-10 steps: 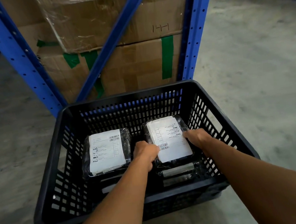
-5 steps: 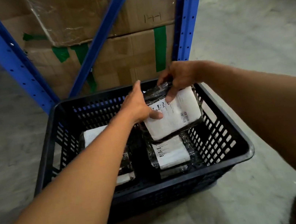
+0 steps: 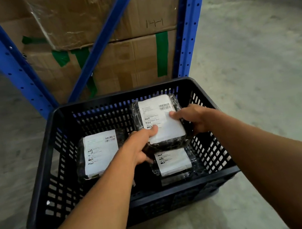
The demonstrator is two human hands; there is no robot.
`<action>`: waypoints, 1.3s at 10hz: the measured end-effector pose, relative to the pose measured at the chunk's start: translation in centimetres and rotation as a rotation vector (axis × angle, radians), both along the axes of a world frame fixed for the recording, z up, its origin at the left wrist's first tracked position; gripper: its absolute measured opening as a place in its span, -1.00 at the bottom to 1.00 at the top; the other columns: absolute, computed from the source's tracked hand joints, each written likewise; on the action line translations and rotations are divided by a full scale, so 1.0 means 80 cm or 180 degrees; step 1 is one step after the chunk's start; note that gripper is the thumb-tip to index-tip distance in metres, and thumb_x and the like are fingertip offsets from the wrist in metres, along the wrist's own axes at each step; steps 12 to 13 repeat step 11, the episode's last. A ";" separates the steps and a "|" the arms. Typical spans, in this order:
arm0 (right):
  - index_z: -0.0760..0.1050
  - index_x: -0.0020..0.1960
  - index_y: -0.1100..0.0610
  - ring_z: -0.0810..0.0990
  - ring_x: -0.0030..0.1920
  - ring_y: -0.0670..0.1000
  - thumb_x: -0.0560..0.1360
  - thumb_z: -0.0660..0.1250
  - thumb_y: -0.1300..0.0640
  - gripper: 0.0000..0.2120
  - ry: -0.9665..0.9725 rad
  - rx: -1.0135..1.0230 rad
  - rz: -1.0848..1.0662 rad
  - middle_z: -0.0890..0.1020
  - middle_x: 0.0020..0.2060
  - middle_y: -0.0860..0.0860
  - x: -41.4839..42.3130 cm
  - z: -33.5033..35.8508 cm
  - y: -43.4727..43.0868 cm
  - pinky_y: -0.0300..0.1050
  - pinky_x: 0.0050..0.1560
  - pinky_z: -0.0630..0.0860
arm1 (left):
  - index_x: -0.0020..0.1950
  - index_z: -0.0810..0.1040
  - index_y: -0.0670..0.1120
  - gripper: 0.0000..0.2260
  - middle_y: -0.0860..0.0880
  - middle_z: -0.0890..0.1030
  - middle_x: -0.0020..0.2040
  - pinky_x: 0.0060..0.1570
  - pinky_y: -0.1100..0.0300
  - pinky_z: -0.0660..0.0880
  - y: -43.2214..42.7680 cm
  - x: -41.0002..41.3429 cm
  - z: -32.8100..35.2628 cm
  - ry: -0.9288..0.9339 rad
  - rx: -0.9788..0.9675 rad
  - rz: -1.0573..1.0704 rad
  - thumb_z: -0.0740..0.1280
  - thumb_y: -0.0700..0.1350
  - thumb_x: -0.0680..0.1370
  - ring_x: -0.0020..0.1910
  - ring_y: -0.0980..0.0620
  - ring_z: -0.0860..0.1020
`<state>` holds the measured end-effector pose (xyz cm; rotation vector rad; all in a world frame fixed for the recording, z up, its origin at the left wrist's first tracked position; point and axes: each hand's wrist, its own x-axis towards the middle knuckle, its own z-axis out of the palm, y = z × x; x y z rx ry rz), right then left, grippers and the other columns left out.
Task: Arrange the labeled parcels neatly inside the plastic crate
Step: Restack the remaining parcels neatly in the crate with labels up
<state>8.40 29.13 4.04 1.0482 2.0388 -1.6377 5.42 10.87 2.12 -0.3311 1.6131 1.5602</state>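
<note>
I see the black crate [image 3: 45, 189] on the floor holding three labeled parcels. Near right: a lower parcel [image 3: 173, 163]. Left: a second parcel [image 3: 101, 153]. My left hand [image 3: 141, 147] and right hand [image 3: 195, 117] grip the top parcel [image 3: 159, 121], fingers closed on its sides, above the lower one. Beyond: blue racking [image 3: 190, 26], cartons [image 3: 128, 62].

A blue steel rack upright [image 3: 190, 30] rises from a grey concrete floor [image 3: 255, 59] in a warehouse aisle. Left of it, a diagonal blue brace [image 3: 104, 41] crosses stacked cardboard cartons [image 3: 113, 22], the upper one partly wrapped in clear film, the lower one [image 3: 130, 62] striped with green tape [image 3: 162, 53]. A second blue upright [image 3: 2, 56] stands further left.
</note>
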 end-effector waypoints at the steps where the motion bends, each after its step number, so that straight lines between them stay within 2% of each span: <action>1: 0.41 0.27 0.27 0.67 0.02 0.29 0.46 0.47 0.07 -0.51 -0.0154 0.0217 0.0090 0.64 0.09 0.22 0.000 -0.008 0.000 0.41 -0.02 0.58 | 0.43 0.33 -0.18 -0.49 -0.14 0.44 0.41 0.32 -0.32 0.29 0.000 0.005 -0.009 0.0328 -0.0567 -0.0312 0.42 -0.27 0.53 0.39 -0.22 0.40; 2: 0.41 0.26 0.32 0.62 0.11 0.33 0.50 0.43 0.08 -0.54 -0.0452 0.0418 0.0243 0.61 0.15 0.25 0.006 -0.022 0.000 0.42 0.09 0.53 | 0.19 0.44 -0.21 -0.68 -0.09 0.52 0.20 0.20 -0.06 0.53 0.002 0.016 -0.025 0.0625 -0.1092 -0.0523 0.46 -0.31 0.50 0.25 -0.17 0.53; 3: 0.37 0.34 0.32 0.57 0.18 0.36 0.51 0.42 0.06 -0.48 -0.0742 0.0566 0.0353 0.55 0.26 0.27 0.012 -0.041 0.004 0.43 0.10 0.52 | -0.06 0.44 -0.16 -0.72 -0.10 0.59 0.11 0.11 -0.01 0.61 0.003 0.025 -0.038 0.0829 -0.1389 -0.0765 0.54 -0.19 0.45 0.06 -0.14 0.63; 4: 0.35 0.38 0.32 0.54 0.22 0.36 0.53 0.39 0.06 -0.46 -0.0807 0.0525 0.0376 0.50 0.31 0.28 0.014 -0.056 0.004 0.40 0.08 0.53 | 0.22 0.47 -0.20 -0.57 -0.16 0.58 0.23 0.18 0.04 0.54 0.008 0.029 -0.041 0.0994 -0.1657 -0.0830 0.55 -0.15 0.44 0.15 -0.15 0.59; 6: 0.31 0.40 0.33 0.54 0.23 0.37 0.51 0.41 0.04 -0.40 -0.0673 0.0473 0.0329 0.49 0.33 0.26 0.009 -0.067 0.008 0.45 0.08 0.52 | 0.28 0.44 -0.22 -0.53 -0.15 0.55 0.27 0.16 0.11 0.47 0.010 0.027 -0.041 0.1197 -0.1909 -0.0875 0.52 -0.12 0.47 0.22 -0.14 0.55; 7: 0.34 0.38 0.33 0.56 0.21 0.36 0.52 0.39 0.04 -0.44 -0.0634 0.0502 0.0312 0.52 0.30 0.27 0.006 -0.070 0.005 0.43 0.10 0.53 | 0.31 0.42 -0.22 -0.50 -0.16 0.54 0.29 0.22 0.03 0.50 0.009 0.026 -0.043 0.1176 -0.1856 -0.0914 0.52 -0.11 0.47 0.20 -0.16 0.57; 8: 0.34 0.40 0.32 0.53 0.27 0.27 0.55 0.35 0.00 -0.44 -0.0562 0.0836 0.0434 0.51 0.32 0.23 0.006 -0.068 -0.001 0.26 0.27 0.49 | 0.30 0.42 -0.20 -0.52 -0.14 0.55 0.27 0.07 0.09 0.53 0.007 0.029 -0.042 0.1211 -0.1859 -0.0928 0.51 -0.10 0.48 0.15 -0.14 0.58; 9: 0.38 0.37 0.33 0.52 0.29 0.21 0.58 0.31 0.01 -0.50 -0.0445 0.1201 0.0571 0.53 0.30 0.20 0.009 -0.063 -0.007 0.07 0.32 0.45 | 0.29 0.43 -0.20 -0.57 -0.13 0.55 0.27 0.05 0.13 0.48 0.006 0.030 -0.041 0.1295 -0.1864 -0.0985 0.48 -0.09 0.51 0.18 -0.12 0.56; 10: 0.45 0.31 0.29 0.57 0.18 0.15 0.58 0.31 -0.01 -0.56 -0.0398 0.1608 0.0704 0.59 0.20 0.18 0.015 -0.063 -0.014 -0.05 0.16 0.48 | 0.28 0.47 -0.19 -0.59 -0.12 0.56 0.28 0.06 0.15 0.45 0.006 0.039 -0.029 0.1542 -0.2099 -0.1266 0.46 -0.05 0.52 0.22 -0.11 0.55; 11: 0.50 0.19 0.25 0.56 -0.04 0.11 0.54 0.35 0.08 -0.69 -0.0269 0.2043 0.0636 0.60 0.00 0.14 0.002 -0.042 -0.012 -0.08 -0.03 0.50 | 0.20 0.52 -0.20 -0.66 -0.11 0.61 0.15 -0.07 0.20 0.49 0.002 0.022 0.002 0.1723 -0.2297 -0.1373 0.47 -0.06 0.52 0.04 -0.07 0.62; 13: 0.50 0.19 0.25 0.56 -0.04 0.11 0.54 0.35 0.08 -0.69 -0.0269 0.2043 0.0636 0.60 0.00 0.14 0.002 -0.042 -0.012 -0.08 -0.03 0.50 | 0.20 0.52 -0.20 -0.66 -0.11 0.61 0.15 -0.07 0.20 0.49 0.002 0.022 0.002 0.1723 -0.2297 -0.1373 0.47 -0.06 0.52 0.04 -0.07 0.62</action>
